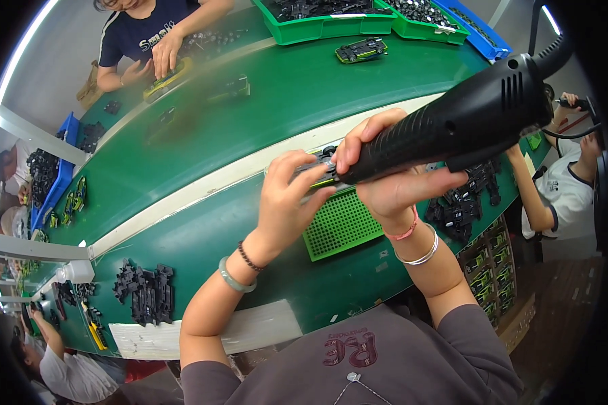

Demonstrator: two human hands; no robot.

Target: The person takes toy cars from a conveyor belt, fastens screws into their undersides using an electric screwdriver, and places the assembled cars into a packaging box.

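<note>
Gripping a slanting black plastic power driver (452, 118) in the tightly wrapped right hand (398, 192) and steadying at mid-frame, with the nearer, half-curled left hand (289, 196), a black-and-yellow-green plastic car chassis (325, 169) by the driver's lower-left end, too covered to tell its long axis.

A large green bin (344, 28) stands across the green counter (203, 233); at left are a white container (75, 272), a yellow-and-black tool (96, 331) and a white sheet (267, 329).
</note>
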